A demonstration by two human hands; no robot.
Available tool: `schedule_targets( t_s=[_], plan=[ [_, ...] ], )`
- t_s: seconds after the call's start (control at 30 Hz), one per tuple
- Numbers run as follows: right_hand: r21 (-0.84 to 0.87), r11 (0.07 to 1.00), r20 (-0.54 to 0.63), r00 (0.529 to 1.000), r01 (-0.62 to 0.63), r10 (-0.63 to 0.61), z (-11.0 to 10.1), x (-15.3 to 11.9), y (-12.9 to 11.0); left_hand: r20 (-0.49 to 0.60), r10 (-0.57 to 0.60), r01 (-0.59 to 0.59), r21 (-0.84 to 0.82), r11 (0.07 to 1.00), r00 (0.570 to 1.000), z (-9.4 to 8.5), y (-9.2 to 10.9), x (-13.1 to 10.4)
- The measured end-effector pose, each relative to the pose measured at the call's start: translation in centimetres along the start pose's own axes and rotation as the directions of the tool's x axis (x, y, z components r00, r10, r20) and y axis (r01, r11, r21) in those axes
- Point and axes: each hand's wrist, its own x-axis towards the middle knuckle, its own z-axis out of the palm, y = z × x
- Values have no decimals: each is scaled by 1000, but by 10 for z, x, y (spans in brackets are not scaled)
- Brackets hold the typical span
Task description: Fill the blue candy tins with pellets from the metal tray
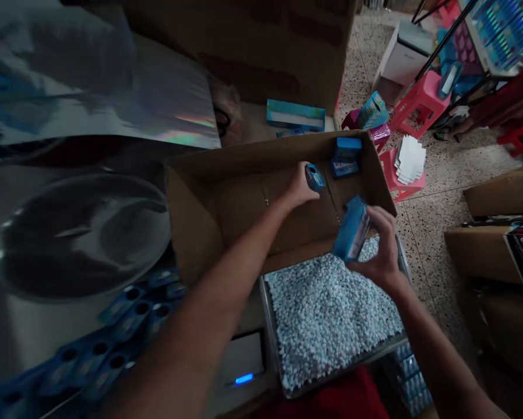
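Observation:
Inside a large open cardboard carton (pixel 244 198), my left hand (pixel 300 187) is closed around a small blue printed box (pixel 315 177). My right hand (pixel 384 250) grips another blue box (pixel 351 228) by its side, tilted, over the carton's near right edge. Two more blue boxes (pixel 347 148) sit in the carton's far right corner. Below my right hand lies a metal tray (pixel 272 331) heaped with small pale blue and white pellets (pixel 335 314).
At lower left stand several blue boxes with round holes (pixel 126 305), beside a large round basin (pixel 82 233). A scale with a lit blue display (pixel 244 379) sits left of the tray. Pink stools (pixel 423 102) and cardboard boxes (pixel 501 192) occupy the floor at right.

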Motion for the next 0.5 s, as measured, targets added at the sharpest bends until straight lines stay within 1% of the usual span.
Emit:
schedule_targets(
  t_s=[0.03,0.07,0.1,0.13,0.17,0.2,0.23,0.27,0.33,0.4,0.43,0.47,0.5],
  plan=[
    [9,1000,6,1000,10,-11,-5,-18,-10,46,85,-82,-67,994,995,-18,5,-18],
    [9,1000,15,1000,20,-20,-9,-35,-17,86,176,-161,-157,974,981,-34,12,-40],
    [4,999,20,999,33,-33,-11,-50,-23,121,263,-223,-271,936,957,-49,19,-66],
    [-2,999,21,998,54,-54,-12,-63,-28,150,314,-239,-378,895,938,-59,26,-94],
    [-2,996,17,996,85,-85,-14,-72,-30,177,321,-208,-467,860,930,-66,33,-125],
    [3,992,16,992,124,-124,-15,-79,-32,207,295,-142,-540,830,933,-67,40,-155],
    [10,986,28,985,168,-168,-16,-84,-33,225,241,-61,-601,797,944,-64,45,-184],
    [15,977,64,975,210,-211,-18,-88,-34,234,168,26,-650,759,958,-57,48,-211],
    [19,959,202,938,284,-282,-22,-95,-35,241,5,176,-722,669,971,-33,50,-256],
    [26,934,343,874,357,-344,-24,-104,-38,272,-112,283,-748,600,956,-4,45,-290],
    [33,920,386,844,391,-373,-24,-111,-39,297,-132,316,-748,584,946,10,41,-303],
    [40,908,407,823,417,-396,-23,-120,-41,315,-130,329,-742,584,940,22,35,-314],
    [47,903,413,815,427,-406,-22,-130,-42,318,-110,318,-732,603,942,34,29,-324]
  ],
)
